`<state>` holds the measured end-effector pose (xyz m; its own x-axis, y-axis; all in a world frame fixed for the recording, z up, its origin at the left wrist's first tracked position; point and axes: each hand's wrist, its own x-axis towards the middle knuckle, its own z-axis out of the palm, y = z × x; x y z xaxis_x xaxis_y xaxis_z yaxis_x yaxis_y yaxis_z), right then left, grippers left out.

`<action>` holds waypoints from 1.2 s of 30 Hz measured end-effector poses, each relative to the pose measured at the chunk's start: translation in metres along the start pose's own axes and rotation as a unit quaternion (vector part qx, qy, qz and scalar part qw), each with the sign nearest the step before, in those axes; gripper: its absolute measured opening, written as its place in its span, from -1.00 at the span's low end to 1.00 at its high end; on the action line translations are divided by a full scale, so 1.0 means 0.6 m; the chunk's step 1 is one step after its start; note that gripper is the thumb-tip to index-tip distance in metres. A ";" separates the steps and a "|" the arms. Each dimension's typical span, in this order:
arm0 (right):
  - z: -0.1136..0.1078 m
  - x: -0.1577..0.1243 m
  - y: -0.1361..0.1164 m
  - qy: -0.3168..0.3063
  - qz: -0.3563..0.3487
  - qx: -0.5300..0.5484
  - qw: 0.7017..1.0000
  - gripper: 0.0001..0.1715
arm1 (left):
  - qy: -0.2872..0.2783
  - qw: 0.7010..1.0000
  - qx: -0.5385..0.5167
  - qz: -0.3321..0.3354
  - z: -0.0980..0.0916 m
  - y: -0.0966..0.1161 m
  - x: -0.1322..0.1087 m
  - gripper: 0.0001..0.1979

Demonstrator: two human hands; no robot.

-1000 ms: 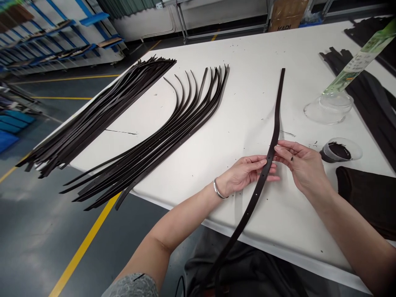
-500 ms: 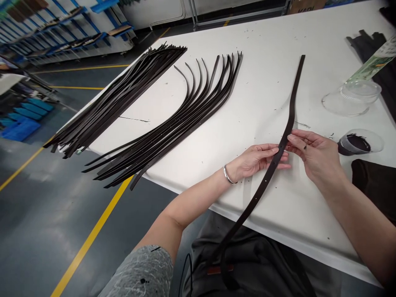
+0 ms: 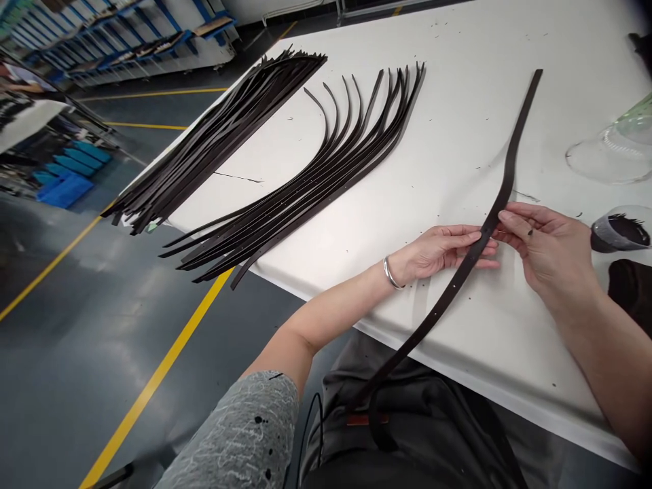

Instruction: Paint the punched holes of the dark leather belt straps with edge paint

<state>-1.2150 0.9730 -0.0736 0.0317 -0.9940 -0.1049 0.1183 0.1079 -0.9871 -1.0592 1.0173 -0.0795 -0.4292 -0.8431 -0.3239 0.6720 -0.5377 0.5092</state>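
Observation:
A long dark brown strap (image 3: 442, 303) with a row of small holes runs from the tabletop down over the table edge onto my lap. My left hand (image 3: 442, 252) pinches its middle, thumb on top and fingers beneath. Just beyond, my right hand (image 3: 550, 244) holds the same strap between thumb and fingertips. A small dark speck shows on the right hand's finger. To the left, a fanned row of similar straps (image 3: 305, 190) lies on the table, their near ends jutting past the edge. Farther left is a thick pile of dark straps (image 3: 224, 136).
The white table (image 3: 371, 244) carries scattered dark specks. Right of my right hand stand a clear cup (image 3: 619, 232) with dark bits, a dark brown piece (image 3: 631, 293) and a clear round container (image 3: 608, 159). Blue bins (image 3: 68, 183) and a distant person (image 3: 25, 76) are at left.
The view has turned a little, so the table and straps appear shifted. Both hands keep their hold on the strap at nearly the same spot.

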 end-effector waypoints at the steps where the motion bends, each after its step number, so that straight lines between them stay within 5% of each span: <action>1: 0.001 -0.002 -0.002 0.003 0.005 0.003 1.000 -0.74 | 0.005 1.000 0.004 0.000 0.004 0.001 -0.004 -0.79; 10: 0.029 0.008 -0.018 -0.027 0.034 0.033 0.999 -0.49 | -0.031 0.991 0.129 -0.032 0.018 0.020 -0.029 -0.71; 17: 0.019 0.012 -0.025 0.009 0.047 -0.005 0.999 -0.51 | 0.013 0.982 0.187 -0.009 0.033 0.031 -0.027 -0.66; 27: 0.007 0.007 -0.042 0.031 0.008 -0.068 0.997 -0.54 | -0.046 0.990 0.115 -0.063 0.027 0.050 -0.013 -0.71; 33: -0.064 -0.008 -0.089 0.107 -0.123 -0.105 0.981 -0.44 | -0.011 0.992 0.108 -0.065 0.022 0.051 -0.011 -0.70; 36: -0.122 0.010 -0.112 0.112 -0.120 -0.094 0.982 -0.43 | 0.024 0.990 0.118 -0.073 0.022 0.054 -0.010 -0.70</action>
<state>-1.2953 0.9586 -0.0165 -0.1966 -0.9717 0.1306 -0.0905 -0.1146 -0.9893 -1.0425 1.0050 -0.0504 -0.4775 -0.7589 -0.4429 0.4430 -0.6432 0.6245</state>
